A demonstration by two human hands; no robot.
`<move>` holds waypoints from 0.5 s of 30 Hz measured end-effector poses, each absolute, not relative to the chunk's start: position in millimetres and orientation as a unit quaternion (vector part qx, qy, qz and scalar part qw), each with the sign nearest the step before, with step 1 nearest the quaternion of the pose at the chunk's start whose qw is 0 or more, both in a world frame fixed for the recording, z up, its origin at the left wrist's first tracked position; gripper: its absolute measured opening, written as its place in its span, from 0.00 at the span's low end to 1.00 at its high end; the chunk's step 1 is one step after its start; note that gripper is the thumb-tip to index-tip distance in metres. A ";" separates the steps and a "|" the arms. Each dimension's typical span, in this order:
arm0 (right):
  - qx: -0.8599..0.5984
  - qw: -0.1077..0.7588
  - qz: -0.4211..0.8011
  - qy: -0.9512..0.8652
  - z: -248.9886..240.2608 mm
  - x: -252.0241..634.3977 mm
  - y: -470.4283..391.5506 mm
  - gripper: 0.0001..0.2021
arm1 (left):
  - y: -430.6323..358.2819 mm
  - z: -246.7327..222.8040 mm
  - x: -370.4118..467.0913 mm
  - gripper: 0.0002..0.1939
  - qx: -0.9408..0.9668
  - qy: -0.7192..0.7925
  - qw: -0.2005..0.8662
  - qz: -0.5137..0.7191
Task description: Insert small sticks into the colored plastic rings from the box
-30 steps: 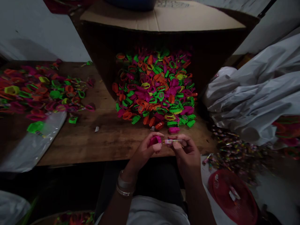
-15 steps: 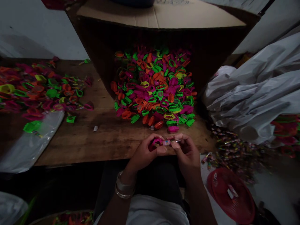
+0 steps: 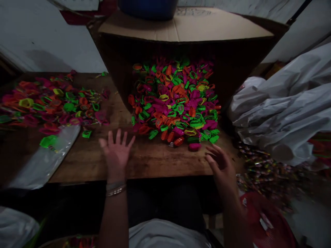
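Note:
My left hand point(image 3: 117, 150) is over the wooden table point(image 3: 160, 163), fingers spread and holding nothing. It is between the left pile of toy watches point(image 3: 55, 103) and the larger one. My right hand point(image 3: 219, 160) hovers at the table's front right, fingers apart and slightly curled, with nothing visible in it. Beside its fingertips lies a pink toy watch point(image 3: 194, 147) at the front edge of the large heap of green, orange, pink and yellow toy watches point(image 3: 178, 103). That heap spills out of an open cardboard box point(image 3: 219, 29).
A clear plastic bag point(image 3: 60, 151) lies on the table at left, a green watch by it. White plastic sacks point(image 3: 287, 110) stand at right, above a pile of small wrapped pieces point(image 3: 269, 172). A red basket point(image 3: 271, 224) is at lower right. A blue container point(image 3: 147, 8) tops the box.
My hands have moved apart, the left one leftward and the right one rightward. The pink watch and the small wrapped piece they held are no longer in them. The view has shifted slightly.

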State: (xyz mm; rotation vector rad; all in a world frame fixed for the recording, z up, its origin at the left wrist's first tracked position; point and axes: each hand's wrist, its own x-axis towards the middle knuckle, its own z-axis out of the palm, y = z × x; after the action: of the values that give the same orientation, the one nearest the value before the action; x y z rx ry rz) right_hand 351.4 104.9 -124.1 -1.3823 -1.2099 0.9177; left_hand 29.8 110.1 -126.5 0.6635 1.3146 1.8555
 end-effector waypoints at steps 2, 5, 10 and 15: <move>-0.674 0.430 0.285 -0.529 -132.1 385.0 115.4 0.19 | 118.4 -138.1 28.8 0.25 0.359 0.631 0.317 0.610; -0.787 0.219 0.161 -0.554 -138.1 430.0 128.4 0.17 | 141.6 -153.1 53.5 0.11 0.476 0.698 0.246 0.476; -0.829 0.063 0.134 -0.539 -139.1 461.9 122.3 0.03 | 173.7 -153.0 82.2 0.04 0.481 0.712 0.211 0.466; -0.830 -0.002 0.107 -0.547 -151.8 445.5 103.3 0.07 | 144.6 -143.2 86.6 0.10 0.450 0.675 0.289 0.509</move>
State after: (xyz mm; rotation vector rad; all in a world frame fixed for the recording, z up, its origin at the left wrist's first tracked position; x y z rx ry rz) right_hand 445.5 103.3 -151.8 -2.6116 -1.7216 0.3373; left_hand 86.6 144.6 -143.2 1.2009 1.8014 1.3591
